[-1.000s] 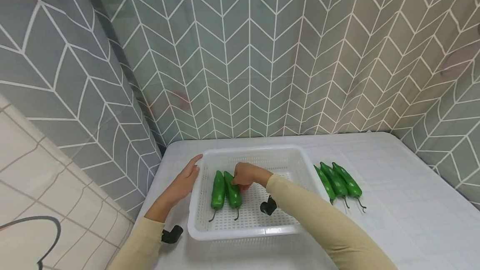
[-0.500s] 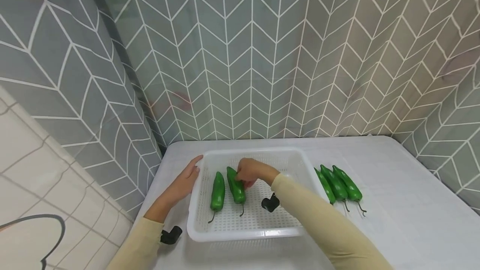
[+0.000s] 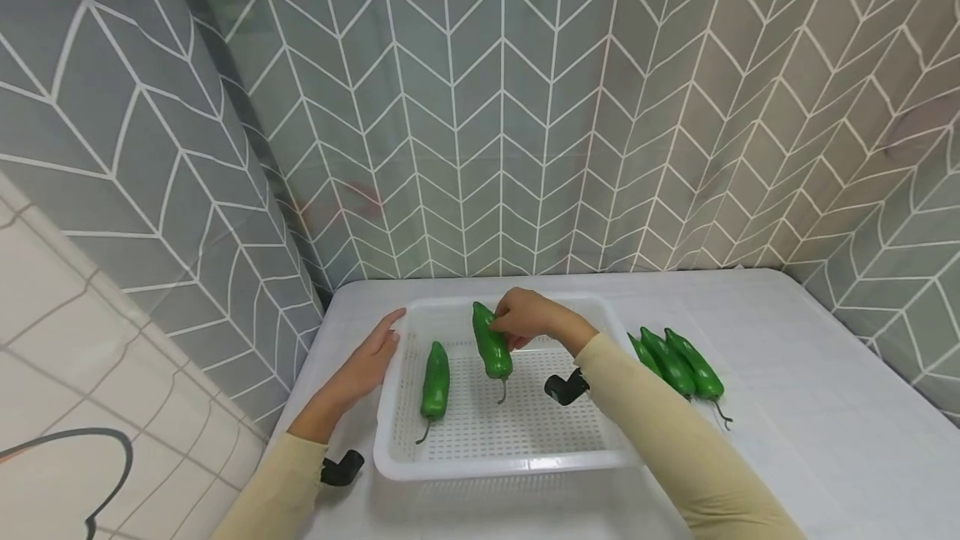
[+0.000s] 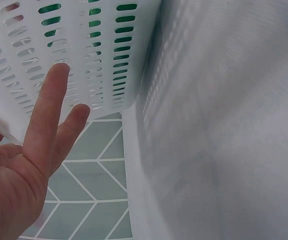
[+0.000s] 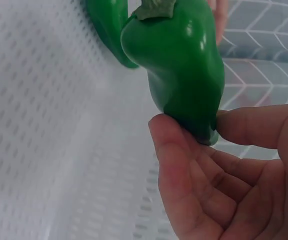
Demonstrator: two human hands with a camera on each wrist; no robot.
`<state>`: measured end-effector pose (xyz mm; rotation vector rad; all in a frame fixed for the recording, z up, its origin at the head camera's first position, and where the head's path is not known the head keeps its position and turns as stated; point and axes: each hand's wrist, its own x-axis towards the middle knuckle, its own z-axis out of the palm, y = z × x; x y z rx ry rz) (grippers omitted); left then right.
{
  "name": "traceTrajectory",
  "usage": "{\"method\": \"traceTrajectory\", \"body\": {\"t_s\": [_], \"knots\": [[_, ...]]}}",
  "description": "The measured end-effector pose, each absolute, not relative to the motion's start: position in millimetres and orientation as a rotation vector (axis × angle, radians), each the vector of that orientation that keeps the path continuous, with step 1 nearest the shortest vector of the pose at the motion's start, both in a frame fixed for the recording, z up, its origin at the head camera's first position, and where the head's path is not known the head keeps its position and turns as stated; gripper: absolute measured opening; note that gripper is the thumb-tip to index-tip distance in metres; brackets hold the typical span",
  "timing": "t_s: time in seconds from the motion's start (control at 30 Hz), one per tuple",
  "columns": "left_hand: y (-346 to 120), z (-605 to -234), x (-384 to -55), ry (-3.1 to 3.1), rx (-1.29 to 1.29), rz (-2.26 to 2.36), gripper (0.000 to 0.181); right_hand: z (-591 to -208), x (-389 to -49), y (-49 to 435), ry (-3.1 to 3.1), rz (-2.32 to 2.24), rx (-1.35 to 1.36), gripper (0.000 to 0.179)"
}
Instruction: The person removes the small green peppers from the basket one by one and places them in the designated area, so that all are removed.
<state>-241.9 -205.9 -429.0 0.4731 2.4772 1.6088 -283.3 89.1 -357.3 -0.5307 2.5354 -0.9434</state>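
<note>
The left hand (image 3: 372, 361), fingers spread, touches a white basket (image 3: 495, 469) at left. One green pepper (image 3: 435, 386) lies in its left part; over the middle, the right hand (image 3: 531, 317) pinches a second pepper (image 3: 492, 348). To the right, three peppers (image 3: 670, 361) lie on the table (image 3: 810, 407).

A basket (image 3: 495, 470) is set on a surface (image 3: 832, 457), toward its left side; a curtain (image 3: 562, 107) is hung behind. In the basket's left half, one pepper (image 3: 436, 382) is laid with its stem turned to the front. To the right of it, a second pepper (image 3: 491, 344) is held over the basket by the right hand (image 3: 528, 315). The left hand (image 3: 367, 369) is placed at the basket's left rim. Right of the basket, three more peppers (image 3: 667, 361) are lined up side by side on the surface.
</note>
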Motion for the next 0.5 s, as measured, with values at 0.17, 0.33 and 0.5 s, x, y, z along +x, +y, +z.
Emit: {"method": "traceTrajectory", "body": {"t_s": [0.17, 0.33, 0.5], "knots": [[-207, -430, -242, 2.476, 0.473, 1.61, 0.052, -351, -283, 104, 2.544, -0.968, -0.516, 0.022], [-206, -430, -242, 2.493, 0.458, 1.59, 0.051, -346, -282, 120, 2.552, -0.987, -0.506, 0.026], [-205, -429, -242, 2.512, 0.458, 1.578, 0.051, -343, -282, 135, 2.567, -1.009, -0.524, 0.028]]}}
